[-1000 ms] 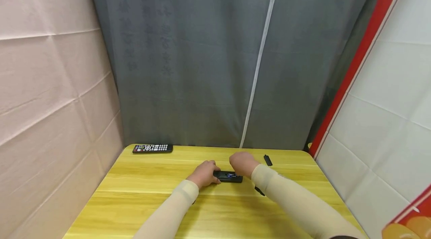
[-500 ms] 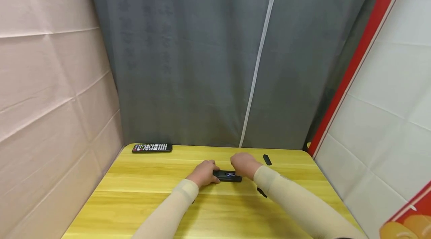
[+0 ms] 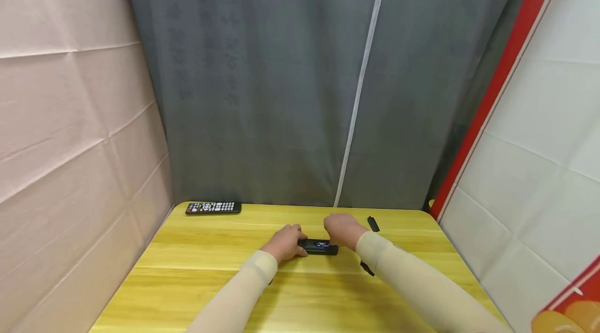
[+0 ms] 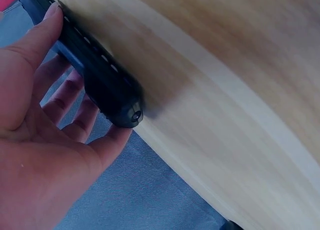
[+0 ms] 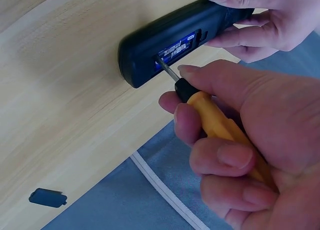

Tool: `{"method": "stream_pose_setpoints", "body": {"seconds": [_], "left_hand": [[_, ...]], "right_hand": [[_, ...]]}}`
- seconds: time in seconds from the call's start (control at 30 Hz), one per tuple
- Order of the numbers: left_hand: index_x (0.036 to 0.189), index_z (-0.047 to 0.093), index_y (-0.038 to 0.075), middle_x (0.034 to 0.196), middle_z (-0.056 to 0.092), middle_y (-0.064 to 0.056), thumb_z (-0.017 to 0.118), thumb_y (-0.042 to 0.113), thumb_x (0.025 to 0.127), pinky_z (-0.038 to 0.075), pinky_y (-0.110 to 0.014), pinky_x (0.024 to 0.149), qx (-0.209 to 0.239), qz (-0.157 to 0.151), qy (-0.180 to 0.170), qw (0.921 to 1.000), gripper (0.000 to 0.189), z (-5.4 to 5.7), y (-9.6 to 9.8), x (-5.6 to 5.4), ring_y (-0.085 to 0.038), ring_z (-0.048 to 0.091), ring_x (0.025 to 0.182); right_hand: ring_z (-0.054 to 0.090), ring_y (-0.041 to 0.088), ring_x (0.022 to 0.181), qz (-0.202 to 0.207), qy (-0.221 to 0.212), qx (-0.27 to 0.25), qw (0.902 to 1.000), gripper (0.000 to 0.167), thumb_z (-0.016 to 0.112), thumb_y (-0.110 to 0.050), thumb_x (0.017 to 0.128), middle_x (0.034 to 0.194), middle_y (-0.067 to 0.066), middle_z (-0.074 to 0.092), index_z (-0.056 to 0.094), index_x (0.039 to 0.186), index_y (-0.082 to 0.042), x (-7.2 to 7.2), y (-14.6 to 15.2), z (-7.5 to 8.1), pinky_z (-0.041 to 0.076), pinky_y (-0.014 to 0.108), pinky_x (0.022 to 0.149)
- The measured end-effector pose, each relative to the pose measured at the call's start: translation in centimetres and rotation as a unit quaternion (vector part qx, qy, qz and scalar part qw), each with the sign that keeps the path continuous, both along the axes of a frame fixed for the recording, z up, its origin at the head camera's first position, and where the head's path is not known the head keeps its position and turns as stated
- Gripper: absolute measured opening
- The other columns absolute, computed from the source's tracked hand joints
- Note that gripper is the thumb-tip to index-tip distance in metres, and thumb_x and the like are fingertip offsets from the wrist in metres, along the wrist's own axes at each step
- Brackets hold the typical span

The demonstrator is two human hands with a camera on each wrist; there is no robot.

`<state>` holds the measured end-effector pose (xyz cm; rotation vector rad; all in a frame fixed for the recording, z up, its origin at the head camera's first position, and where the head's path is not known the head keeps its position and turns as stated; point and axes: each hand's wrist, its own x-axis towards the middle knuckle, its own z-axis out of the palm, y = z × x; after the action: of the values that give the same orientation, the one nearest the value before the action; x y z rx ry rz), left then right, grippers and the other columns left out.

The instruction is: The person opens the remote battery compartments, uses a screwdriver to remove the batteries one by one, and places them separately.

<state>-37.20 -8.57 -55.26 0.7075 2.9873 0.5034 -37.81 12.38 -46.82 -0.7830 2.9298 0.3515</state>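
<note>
A black remote control (image 3: pixel 311 247) lies face down on the table, its battery compartment uncovered and blue batteries (image 5: pixel 176 48) inside. My left hand (image 3: pixel 283 243) grips its left end, thumb on the near side and fingers along the far side, as the left wrist view shows. In my right hand (image 5: pixel 245 140) is a screwdriver (image 5: pixel 215 117) with a yellow handle and black collar. Its metal tip reaches into the compartment, at the end of the batteries. From the head view the screwdriver is hidden behind the right hand.
The small black battery cover (image 3: pixel 373 223) lies to the right of the right hand. A second remote control (image 3: pixel 213 208), buttons up, sits at the table's back left corner. Behind the wooden table (image 3: pixel 197 275) hangs a grey curtain (image 3: pixel 262 114).
My right hand has shifted slightly to the right over the remote. The left hand keeps its grip and the remote stays in place.
</note>
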Motion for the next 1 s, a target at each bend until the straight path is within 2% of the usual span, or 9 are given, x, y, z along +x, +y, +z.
{"method": "stream_pose_setpoints", "body": {"seconds": [0.1, 0.2, 0.3, 0.37, 0.43, 0.57, 0.7, 0.87, 1.0], "left_hand": [[0.138, 0.079, 0.013, 0.130, 0.067, -0.008, 0.089, 0.037, 0.096, 0.056, -0.047, 0.104, -0.006, -0.001, 0.004, 1.0000, 0.050, -0.5, 0.0, -0.4, -0.030, 0.064, 0.116], [0.138, 0.079, 0.012, 0.130, 0.067, -0.008, 0.089, 0.037, 0.096, 0.056, -0.047, 0.103, -0.009, 0.000, 0.003, 1.0000, 0.050, -0.5, 0.1, -0.4, -0.030, 0.064, 0.115], [0.139, 0.078, 0.011, 0.131, 0.066, -0.009, 0.088, 0.036, 0.097, 0.055, -0.047, 0.104, -0.009, 0.001, -0.006, 0.9999, 0.049, 0.1, 0.2, -0.1, -0.030, 0.063, 0.116], [0.139, 0.078, 0.010, 0.132, 0.066, -0.009, 0.088, 0.034, 0.097, 0.055, -0.047, 0.104, -0.007, 0.001, -0.013, 0.9999, 0.049, 0.8, 0.2, 0.3, -0.031, 0.063, 0.118], [0.140, 0.077, 0.010, 0.134, 0.066, -0.010, 0.087, 0.033, 0.098, 0.055, -0.047, 0.105, -0.006, 0.000, -0.020, 0.9998, 0.049, 1.4, 0.2, 0.6, -0.032, 0.063, 0.121], [0.141, 0.076, 0.009, 0.135, 0.065, -0.010, 0.086, 0.033, 0.100, 0.055, -0.048, 0.106, -0.006, -0.004, -0.028, 0.9996, 0.049, 1.9, 0.1, 1.0, -0.033, 0.063, 0.122], [0.141, 0.076, 0.009, 0.135, 0.065, -0.011, 0.086, 0.033, 0.100, 0.054, -0.048, 0.106, -0.002, -0.003, -0.030, 0.9995, 0.049, 1.8, 0.1, 1.0, -0.034, 0.063, 0.123], [0.140, 0.077, 0.010, 0.136, 0.065, -0.010, 0.086, 0.033, 0.100, 0.053, -0.048, 0.109, -0.003, -0.003, -0.021, 0.9998, 0.047, 1.6, 0.1, 0.7, -0.035, 0.063, 0.126], [0.139, 0.078, 0.009, 0.135, 0.066, -0.011, 0.087, 0.032, 0.099, 0.054, -0.048, 0.109, -0.003, -0.005, -0.014, 0.9999, 0.047, 1.4, 0.2, 0.6, -0.034, 0.063, 0.124]], "right_hand": [[0.063, 0.015, 0.073, -0.004, 0.001, 0.001, 1.0000, 0.027, 0.094, -0.024, 0.092, 0.079, -0.004, 0.064, 0.069, 0.087, -0.017, 0.0, 0.0, 0.1, 0.060, 0.038, 0.076], [0.062, 0.015, 0.073, -0.008, -0.003, -0.007, 0.9999, 0.028, 0.094, -0.024, 0.092, 0.079, -0.004, 0.063, 0.068, 0.086, -0.016, -0.1, 0.2, 0.1, 0.060, 0.038, 0.075], [0.060, 0.014, 0.070, -0.016, -0.018, -0.028, 0.9993, 0.030, 0.093, -0.023, 0.093, 0.076, -0.005, 0.062, 0.066, 0.084, -0.016, -0.3, 0.7, 0.2, 0.058, 0.038, 0.075], [0.059, 0.014, 0.066, -0.023, -0.036, -0.065, 0.9970, 0.029, 0.093, -0.021, 0.093, 0.073, -0.004, 0.063, 0.067, 0.080, -0.014, -0.5, 1.4, 0.3, 0.058, 0.038, 0.072], [0.060, 0.013, 0.062, -0.031, -0.060, -0.115, 0.9911, 0.028, 0.091, -0.019, 0.094, 0.069, -0.003, 0.065, 0.070, 0.077, -0.012, -0.5, 2.3, 0.2, 0.056, 0.037, 0.068], [0.062, 0.015, 0.057, -0.043, -0.108, -0.221, 0.9684, 0.025, 0.088, -0.016, 0.097, 0.068, 0.006, 0.074, 0.081, 0.075, -0.006, -0.6, 4.1, -0.4, 0.052, 0.033, 0.062], [0.066, 0.021, 0.061, -0.053, -0.134, -0.269, 0.9523, 0.023, 0.085, -0.017, 0.099, 0.074, 0.012, 0.077, 0.085, 0.082, -0.003, -0.7, 5.5, -1.0, 0.049, 0.033, 0.062], [0.062, 0.018, 0.059, -0.053, -0.134, -0.284, 0.9481, 0.025, 0.084, -0.018, 0.100, 0.074, 0.013, 0.077, 0.084, 0.080, -0.004, -1.0, 6.3, -0.8, 0.047, 0.032, 0.061], [0.051, 0.012, 0.054, -0.057, -0.127, -0.286, 0.9482, 0.028, 0.085, -0.019, 0.100, 0.071, 0.015, 0.075, 0.082, 0.076, -0.003, -1.0, 6.8, -0.8, 0.043, 0.030, 0.059]]}}
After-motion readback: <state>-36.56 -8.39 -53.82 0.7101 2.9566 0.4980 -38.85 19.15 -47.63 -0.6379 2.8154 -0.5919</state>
